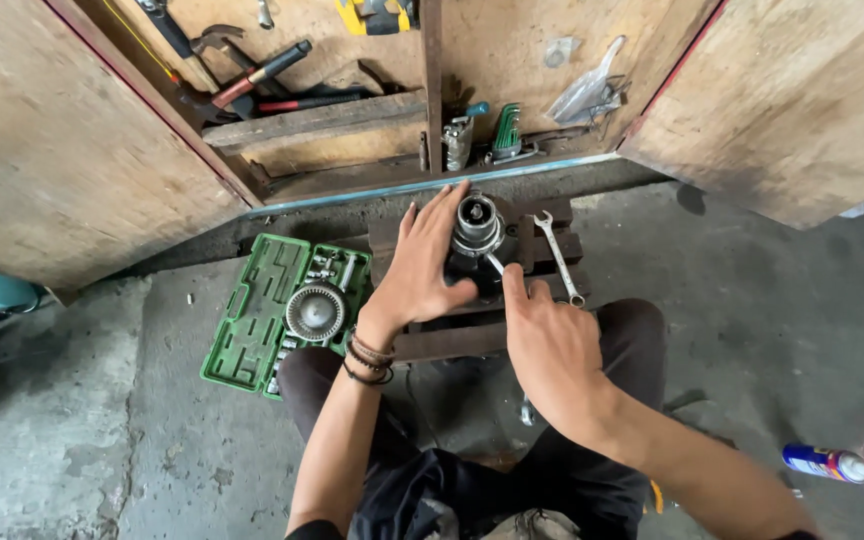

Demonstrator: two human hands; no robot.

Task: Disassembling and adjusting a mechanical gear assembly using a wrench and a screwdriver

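Even, soft daylight — sharp focus, faint shadows, wide-angle bending at edges.

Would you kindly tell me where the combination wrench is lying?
The combination wrench lies on the dark wooden stool, right of the metal cylindrical part, beyond the right hand.

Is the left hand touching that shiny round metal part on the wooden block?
Touching. In the head view, the left hand lies against the side of the round metal part, fingers along it and thumb below, with no gap showing.
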